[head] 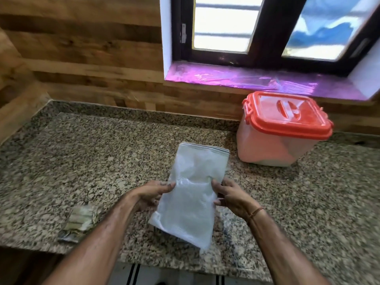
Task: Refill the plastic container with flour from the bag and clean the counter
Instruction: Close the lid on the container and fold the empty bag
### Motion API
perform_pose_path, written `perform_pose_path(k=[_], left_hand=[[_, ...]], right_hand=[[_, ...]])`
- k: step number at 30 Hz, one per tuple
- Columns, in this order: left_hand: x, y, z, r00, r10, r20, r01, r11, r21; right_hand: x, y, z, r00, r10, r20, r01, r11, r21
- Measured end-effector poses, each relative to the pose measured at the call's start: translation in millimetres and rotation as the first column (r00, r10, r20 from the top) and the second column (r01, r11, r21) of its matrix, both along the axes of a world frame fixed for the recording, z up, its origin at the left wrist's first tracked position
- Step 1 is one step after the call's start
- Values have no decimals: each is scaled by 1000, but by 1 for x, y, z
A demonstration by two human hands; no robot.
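From the head camera, both hands hold a clear plastic bag (193, 194) of white flour over the speckled granite counter (92, 161). The left hand (152, 194) grips the bag's left edge, thumb on top and fingers curled underneath; the right hand (230, 198) pinches the right edge the same way, with a thin thread band on its wrist. The bag lies tilted, its far end (the banded, sealed-looking edge) pointing toward the wall and its near end raised toward the camera. The plastic container (275, 140) stands on the counter to the right, well apart from the bag, close under the purple-lined window sill (246, 79); its red lid (287, 114) is on, and white contents show through the translucent walls. A crumpled greyish cloth (80, 223) lies on the counter left of the left forearm, blurred.
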State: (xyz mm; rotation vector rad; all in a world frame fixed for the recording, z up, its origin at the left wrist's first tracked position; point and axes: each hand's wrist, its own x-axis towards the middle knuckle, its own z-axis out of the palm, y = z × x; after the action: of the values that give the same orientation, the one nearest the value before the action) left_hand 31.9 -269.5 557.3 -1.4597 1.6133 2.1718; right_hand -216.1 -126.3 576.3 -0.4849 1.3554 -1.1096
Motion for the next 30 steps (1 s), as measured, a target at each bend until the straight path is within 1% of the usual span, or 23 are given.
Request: perform_pose_path(k=[2, 4, 5, 7, 9, 10, 12, 14, 16, 19, 21, 22, 24, 25, 27, 28, 30], left_hand=[[-8, 1, 2, 995, 57, -86, -48, 993, 110], [-15, 5, 5, 990, 101, -103, -84, 984, 159], [-17, 4, 3, 990, 122, -76, -110, 984, 139], [-16, 3, -3, 983, 181, -10, -181, 982, 45], [-16, 3, -11, 973, 226, 57, -224, 974, -31], [-16, 7, -12, 965, 252, 72, -249, 967, -47], [-17, 18, -11, 952, 301, 62, -297, 953, -57], [-19, 29, -7, 929, 367, 52, -358, 924, -135], [-18, 38, 2, 887, 462, 23, -446, 868, -218], [-15, 48, 16, 829, 558, -21, -539, 790, -293], [-10, 58, 27, 784, 619, -46, -585, 713, -386], [-7, 62, 30, 763, 645, -46, -601, 680, -421], [4, 72, 32, 704, 707, -67, -661, 617, -428], [10, 80, 34, 667, 739, -100, -706, 582, -403], [27, 94, 30, 567, 807, -166, -811, 513, -280], [39, 104, 30, 503, 845, -181, -859, 467, -208], [69, 120, 19, 408, 895, -178, -912, 391, -123]], right_hand=[[-5, 0, 4, 1000, 11, 5, -10, 1000, -17], [-9, -1, 0, 1000, 1, 20, 0, 1000, -22], [-12, -1, -5, 1000, -18, 26, 18, 1000, -7], [-15, 1, -16, 995, -60, 79, 56, 997, 49], [-14, 4, -30, 982, -105, 158, 84, 987, 135], [-10, 5, -34, 978, -127, 168, 97, 980, 175], [0, 3, -41, 979, -178, 96, 155, 966, 208], [8, -2, -41, 982, -189, -1, 186, 966, 179], [11, -8, -35, 975, -207, -77, 215, 969, 119], [15, -13, -21, 949, -246, -199, 259, 965, 45], [20, -11, -12, 942, -284, -178, 284, 959, -27], [24, -11, -11, 947, -291, -136, 286, 957, -58], [32, -7, -6, 961, -273, -44, 268, 958, -106], [39, -6, -4, 969, -246, 1, 244, 962, -122], [55, -4, -4, 977, -198, 74, 206, 971, -118], [66, -2, -5, 981, -166, 100, 177, 978, -113], [91, 7, -8, 990, -87, 110, 101, 987, -124]])
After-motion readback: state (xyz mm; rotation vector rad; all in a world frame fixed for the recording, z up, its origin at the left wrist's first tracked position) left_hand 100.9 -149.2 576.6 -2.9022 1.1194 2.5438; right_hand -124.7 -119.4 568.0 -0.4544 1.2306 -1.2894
